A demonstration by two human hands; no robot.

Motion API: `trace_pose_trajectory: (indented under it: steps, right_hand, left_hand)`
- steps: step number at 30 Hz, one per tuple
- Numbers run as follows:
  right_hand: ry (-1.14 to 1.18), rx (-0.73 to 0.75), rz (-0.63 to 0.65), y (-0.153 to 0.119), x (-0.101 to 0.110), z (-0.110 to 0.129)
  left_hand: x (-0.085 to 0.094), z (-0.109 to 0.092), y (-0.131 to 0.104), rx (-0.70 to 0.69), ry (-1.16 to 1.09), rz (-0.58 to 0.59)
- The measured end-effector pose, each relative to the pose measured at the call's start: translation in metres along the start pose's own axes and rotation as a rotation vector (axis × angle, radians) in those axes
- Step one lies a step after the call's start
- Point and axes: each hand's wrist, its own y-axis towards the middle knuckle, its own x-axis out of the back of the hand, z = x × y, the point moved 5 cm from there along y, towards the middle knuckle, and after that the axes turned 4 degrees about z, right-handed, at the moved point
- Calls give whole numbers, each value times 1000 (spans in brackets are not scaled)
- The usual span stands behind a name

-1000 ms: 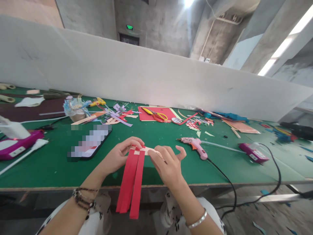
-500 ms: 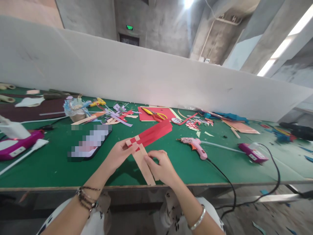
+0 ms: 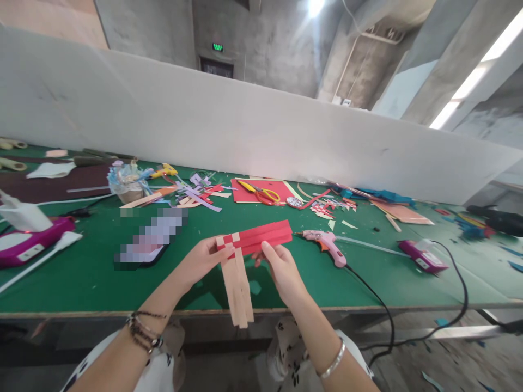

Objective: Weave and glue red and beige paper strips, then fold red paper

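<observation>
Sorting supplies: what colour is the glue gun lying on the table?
Pink; the glue gun shows clearly in the head view, on the green table.

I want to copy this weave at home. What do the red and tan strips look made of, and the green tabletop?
The red strips and tan strips look like matte craft paper or thin card: flat, crisp-edged, and the tan ones droop. The green tabletop looks like matte felt or cloth covering, though I can't be sure.
</observation>
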Motion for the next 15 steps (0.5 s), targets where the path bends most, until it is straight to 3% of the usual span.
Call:
trace_pose_trajectory:
  steps: [4,7,11,15]
  right_hand:
    - [-41,0,-143,2,13,0]
    - [-80,-28,-141,4,17,-2]
    - [-97,-52,-122,9,22,-6]
    - [-326,45,-178,11,33,-3]
  left_hand:
    - [8,-3,0,-1,45,-82]
    - [12,-5,0,-32,75,-100]
    - [10,-1,2,5,126,-32]
    - [7,5,1,56,517,1]
